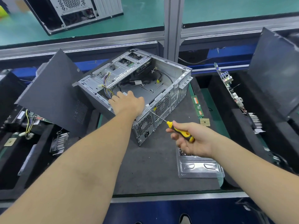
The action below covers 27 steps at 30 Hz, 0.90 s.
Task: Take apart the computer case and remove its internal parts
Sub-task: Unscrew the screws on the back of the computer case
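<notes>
**Case opened and mostly gutted; power supply corner still to clear**

The open grey sheet-metal computer case [137,88] lies on its side on the dark-matted table [153,167], its open face up. Judging by the bare floor inside, the mainboard is already out; what remains is the perforated drive cage at the far side of the case, some black cables, and a bundle of coloured wires [107,88] at the case's left corner. A large dark grey side panel [53,94] leans just left of the case, so the cover is off.

Right of the case lie two green memory sticks [197,106] and a small square gold-topped processor chip [204,122]. A clear plastic blister tray [199,168] sits nearer the person than the case.

The left hand [127,102] rests over the case's near wall with fingers reaching down inside by the coloured wires; whether it grips anything I cannot tell, since the fingertips are hidden. The right hand [192,139] holds a yellow-and-black-handled screwdriver [179,130], its tip at the rear grille of the case.

Likely left: the power supply, drives and cabling. The screw under the tip is too small to make out.
</notes>
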Each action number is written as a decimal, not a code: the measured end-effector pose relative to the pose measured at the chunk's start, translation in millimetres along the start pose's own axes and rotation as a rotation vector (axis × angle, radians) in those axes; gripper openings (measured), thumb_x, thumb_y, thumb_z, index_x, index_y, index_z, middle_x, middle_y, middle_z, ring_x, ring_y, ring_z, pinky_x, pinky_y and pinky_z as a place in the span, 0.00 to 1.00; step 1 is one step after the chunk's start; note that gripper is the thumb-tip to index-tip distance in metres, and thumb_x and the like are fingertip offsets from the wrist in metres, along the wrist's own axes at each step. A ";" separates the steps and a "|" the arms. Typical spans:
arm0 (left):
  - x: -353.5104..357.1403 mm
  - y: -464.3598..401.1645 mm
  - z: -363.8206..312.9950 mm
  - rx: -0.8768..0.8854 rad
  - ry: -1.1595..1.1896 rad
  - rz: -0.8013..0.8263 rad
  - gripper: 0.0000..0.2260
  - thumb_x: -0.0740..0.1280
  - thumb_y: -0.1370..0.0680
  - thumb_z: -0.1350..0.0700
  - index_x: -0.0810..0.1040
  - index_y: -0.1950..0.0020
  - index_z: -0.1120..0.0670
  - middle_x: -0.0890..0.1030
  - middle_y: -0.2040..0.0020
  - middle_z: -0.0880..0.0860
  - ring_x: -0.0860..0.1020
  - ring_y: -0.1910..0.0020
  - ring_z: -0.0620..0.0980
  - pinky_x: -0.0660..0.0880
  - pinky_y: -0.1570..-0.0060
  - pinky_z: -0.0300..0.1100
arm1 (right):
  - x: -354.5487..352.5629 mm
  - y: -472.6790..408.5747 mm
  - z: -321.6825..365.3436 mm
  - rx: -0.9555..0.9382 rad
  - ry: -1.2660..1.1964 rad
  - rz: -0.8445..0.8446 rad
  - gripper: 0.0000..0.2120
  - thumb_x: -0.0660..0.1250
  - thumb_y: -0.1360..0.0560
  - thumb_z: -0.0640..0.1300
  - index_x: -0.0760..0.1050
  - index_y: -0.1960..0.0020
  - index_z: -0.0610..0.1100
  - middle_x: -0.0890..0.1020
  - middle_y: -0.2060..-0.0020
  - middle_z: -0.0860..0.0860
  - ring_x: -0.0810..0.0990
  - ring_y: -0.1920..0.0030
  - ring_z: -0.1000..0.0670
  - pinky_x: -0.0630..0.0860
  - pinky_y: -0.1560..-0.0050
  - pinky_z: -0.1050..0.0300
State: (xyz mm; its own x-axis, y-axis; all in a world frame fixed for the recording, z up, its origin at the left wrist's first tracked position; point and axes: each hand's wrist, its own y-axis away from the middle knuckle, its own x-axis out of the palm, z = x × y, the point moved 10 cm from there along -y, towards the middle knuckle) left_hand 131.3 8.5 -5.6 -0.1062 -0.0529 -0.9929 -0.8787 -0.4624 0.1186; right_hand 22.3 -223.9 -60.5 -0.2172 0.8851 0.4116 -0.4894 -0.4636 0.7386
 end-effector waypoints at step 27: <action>1.9 -1.7 1.1 -0.023 0.012 -0.001 0.25 0.51 0.20 0.43 0.69 0.28 0.53 0.69 0.32 0.63 0.67 0.34 0.65 0.60 0.35 0.58 | 4.5 1.1 14.7 -0.022 0.137 -0.107 0.14 0.66 0.21 0.52 0.75 0.54 0.40 0.61 0.76 0.54 0.53 0.79 0.57 0.50 0.81 0.67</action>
State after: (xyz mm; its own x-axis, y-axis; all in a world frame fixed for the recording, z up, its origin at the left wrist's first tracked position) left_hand 132.0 10.1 -7.6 -0.1000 -0.0632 -0.9930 -0.8677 -0.4829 0.1181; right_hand 33.2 -221.1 -50.0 -0.2750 0.9274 0.2536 -0.5343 -0.3667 0.7616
